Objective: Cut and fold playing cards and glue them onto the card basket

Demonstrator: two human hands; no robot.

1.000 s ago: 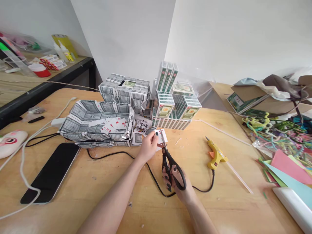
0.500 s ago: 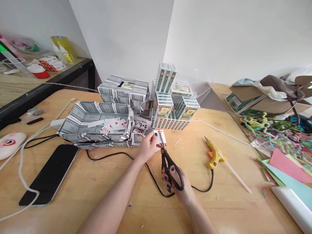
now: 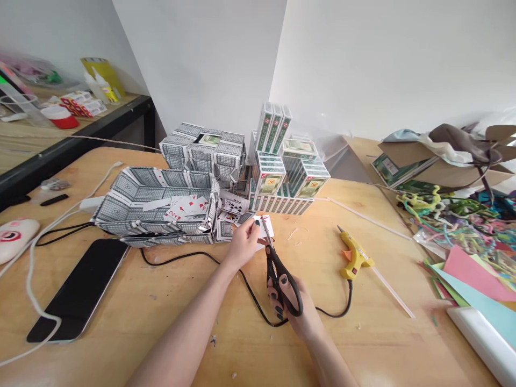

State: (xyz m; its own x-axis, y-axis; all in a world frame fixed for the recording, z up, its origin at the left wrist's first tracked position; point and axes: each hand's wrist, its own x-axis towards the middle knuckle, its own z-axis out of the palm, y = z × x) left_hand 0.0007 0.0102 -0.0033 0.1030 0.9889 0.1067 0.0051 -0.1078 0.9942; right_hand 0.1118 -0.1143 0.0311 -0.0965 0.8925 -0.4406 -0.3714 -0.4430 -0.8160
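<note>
Our left hand point(image 3: 243, 242) has its grip pinched on a playing card point(image 3: 270, 230), thumb at the card's near-left edge, above the worktop point(image 3: 250, 355). Our right hand point(image 3: 297, 307), between five and six o'clock from the card, has its grip wrapped around the black handles of the scissors point(image 3: 276, 259); their blades point towards eleven o'clock and reach the card, though we cannot tell whether they cut into it. At nine o'clock we see an open box made of cards point(image 3: 161, 227), with loose cards inside. Stacked card packs point(image 3: 271, 183) stand at twelve o'clock, the yellow glue gun point(image 3: 355, 257) lies between three and four, and a phone point(image 3: 78, 290) rests between eight and nine.
</note>
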